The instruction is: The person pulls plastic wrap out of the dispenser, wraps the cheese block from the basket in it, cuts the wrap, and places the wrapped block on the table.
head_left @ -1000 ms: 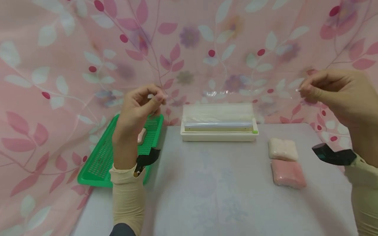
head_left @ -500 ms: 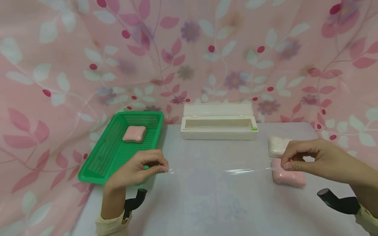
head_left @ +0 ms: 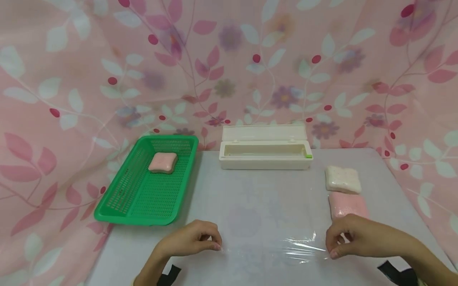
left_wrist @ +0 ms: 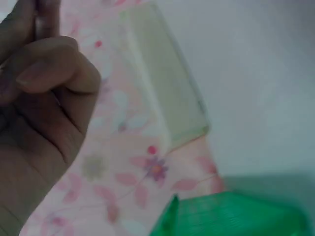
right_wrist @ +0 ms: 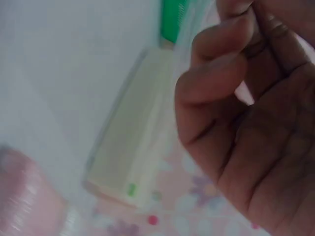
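Note:
A sheet of clear plastic wrap (head_left: 302, 251) stretches between my two hands, low over the near part of the table; its outline is hard to see. My left hand (head_left: 193, 239) pinches one corner between thumb and fingers. The other side is pinched by my right hand (head_left: 361, 238), just in front of a pink soap bar (head_left: 348, 204) that it partly covers. Behind that bar lies a white soap bar (head_left: 342, 179); both look shiny, as if wrapped. In the right wrist view, the curled fingers (right_wrist: 211, 88) fill the right side.
At the back stands a white wrap dispenser box (head_left: 265, 163) with its lid (head_left: 264, 133) raised. To the left is a green basket (head_left: 141, 219) holding a pale pink soap bar (head_left: 163, 163). A floral cloth (head_left: 229, 79) hangs behind the table (head_left: 250, 190).
Both hands have come down and toward me from high in front of the curtain, bringing the plastic wrap low over the table. They now stand closer together.

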`<state>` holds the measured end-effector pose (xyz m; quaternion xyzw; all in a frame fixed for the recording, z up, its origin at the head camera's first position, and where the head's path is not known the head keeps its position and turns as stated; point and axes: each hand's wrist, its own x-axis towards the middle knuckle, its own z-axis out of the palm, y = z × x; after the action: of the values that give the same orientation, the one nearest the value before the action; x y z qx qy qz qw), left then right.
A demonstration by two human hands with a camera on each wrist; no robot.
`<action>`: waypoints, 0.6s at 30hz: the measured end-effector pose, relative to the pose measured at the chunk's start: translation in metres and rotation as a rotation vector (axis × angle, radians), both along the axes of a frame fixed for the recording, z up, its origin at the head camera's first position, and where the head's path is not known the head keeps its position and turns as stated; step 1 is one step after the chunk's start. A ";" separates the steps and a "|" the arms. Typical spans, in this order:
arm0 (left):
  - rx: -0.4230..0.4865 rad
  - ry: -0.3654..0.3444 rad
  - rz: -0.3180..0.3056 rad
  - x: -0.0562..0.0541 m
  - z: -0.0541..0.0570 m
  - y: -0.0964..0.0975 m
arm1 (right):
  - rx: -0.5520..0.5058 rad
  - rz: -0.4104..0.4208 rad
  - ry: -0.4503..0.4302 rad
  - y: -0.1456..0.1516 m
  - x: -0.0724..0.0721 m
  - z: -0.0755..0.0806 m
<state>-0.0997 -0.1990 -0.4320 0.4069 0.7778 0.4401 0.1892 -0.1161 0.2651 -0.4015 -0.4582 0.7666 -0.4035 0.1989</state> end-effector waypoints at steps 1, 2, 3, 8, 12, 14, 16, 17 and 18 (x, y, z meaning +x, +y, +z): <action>-0.032 -0.001 0.011 0.001 -0.007 0.002 | 0.031 -0.025 0.024 -0.002 0.002 -0.009; -0.064 0.006 0.020 0.002 -0.014 0.004 | 0.064 -0.056 0.036 -0.004 0.004 -0.016; -0.096 0.014 0.029 0.004 -0.019 0.005 | 0.089 -0.084 0.050 -0.005 0.005 -0.024; -0.209 0.076 0.062 0.006 -0.038 0.011 | 0.210 -0.170 0.050 -0.013 0.008 -0.051; -0.306 0.143 0.078 0.009 -0.050 0.014 | 0.270 -0.169 0.055 -0.021 0.014 -0.069; -0.351 0.172 0.093 0.011 -0.055 0.016 | 0.294 -0.177 0.103 -0.025 0.019 -0.079; -0.387 0.201 0.112 0.014 -0.059 0.017 | 0.324 -0.188 0.137 -0.029 0.022 -0.087; -0.402 0.210 0.127 0.015 -0.061 0.018 | 0.342 -0.198 0.142 -0.030 0.023 -0.091; -0.414 0.220 0.140 0.017 -0.062 0.019 | 0.353 -0.207 0.153 -0.032 0.025 -0.095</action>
<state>-0.0832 -0.1799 -0.4938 0.3498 0.8937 0.2363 0.1518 -0.0915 0.2335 -0.4963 -0.3643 0.8812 -0.2454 0.1747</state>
